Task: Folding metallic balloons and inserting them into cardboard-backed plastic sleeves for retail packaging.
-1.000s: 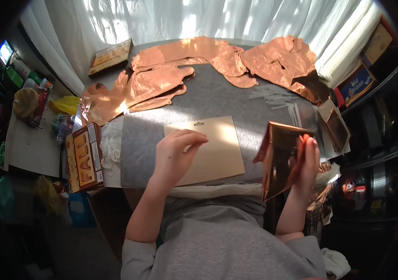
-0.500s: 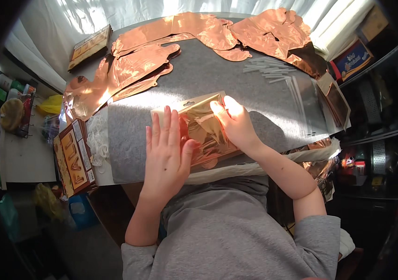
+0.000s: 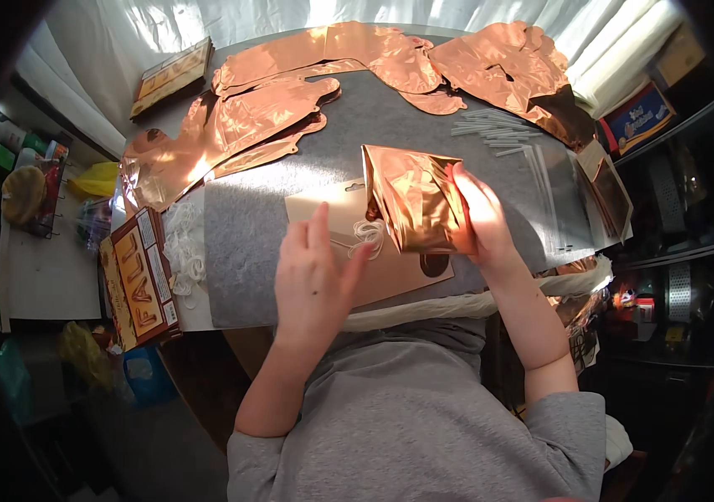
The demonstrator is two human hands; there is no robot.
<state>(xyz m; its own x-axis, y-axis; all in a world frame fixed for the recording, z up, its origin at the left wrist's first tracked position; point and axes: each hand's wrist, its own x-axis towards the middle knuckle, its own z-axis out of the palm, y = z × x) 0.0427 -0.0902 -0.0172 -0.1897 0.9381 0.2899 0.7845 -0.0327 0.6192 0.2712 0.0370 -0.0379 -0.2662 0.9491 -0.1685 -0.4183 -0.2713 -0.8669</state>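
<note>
Above the beige card [image 3: 395,273], folded copper foil [image 3: 420,197] is gripped by the right hand [image 3: 489,224]; the left hand [image 3: 311,280] is unclenched. Coiled cord [image 3: 371,230] should be kept unsnagged.

Watching from afar, I hold my left hand [image 3: 311,280] with its back toward me, fingers [image 3: 296,235] pointing forward, thumb [image 3: 358,263] spread to the right. My right hand [image 3: 487,222] is clasped in a grip, its forearm [image 3: 529,314] slanting inward from a bent elbow [image 3: 559,368].
</note>
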